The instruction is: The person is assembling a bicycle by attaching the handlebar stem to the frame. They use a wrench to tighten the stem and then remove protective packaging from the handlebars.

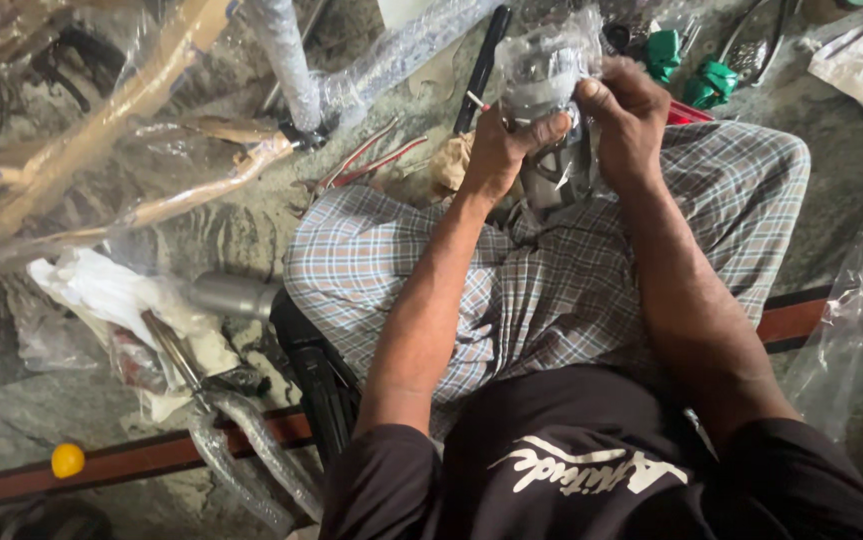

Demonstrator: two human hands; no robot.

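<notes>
A: What is the ground like?

B: Grey streaked stone floor (pixel 11 420), dusty. A dark red strip (pixel 131 462) runs across it low in the view, with a small yellow ball (pixel 67 460) beside it.

A: And the hands?

B: Both are up over the checked lap (pixel 551 290). The left hand (pixel 503 150) clasps a grey metal part (pixel 551 150) in clear plastic wrap (pixel 547 50), thumb pressed across its front. The right hand (pixel 629 115) pinches the wrap at the part's upper right side.

A: Any room to move?

B: Little. Wrapped tubes (pixel 291 70) and cardboard-wrapped bars (pixel 101 130) crowd the upper left, pliers (pixel 371 160) lie just beyond the knee, green pieces (pixel 691 70) sit past the right hand. White rags (pixel 101 290) and a bagged tool (pixel 241 440) fill the lower left; loose plastic (pixel 851 310) lines the right edge. Bare floor shows mostly at the lower left, near the ball.
</notes>
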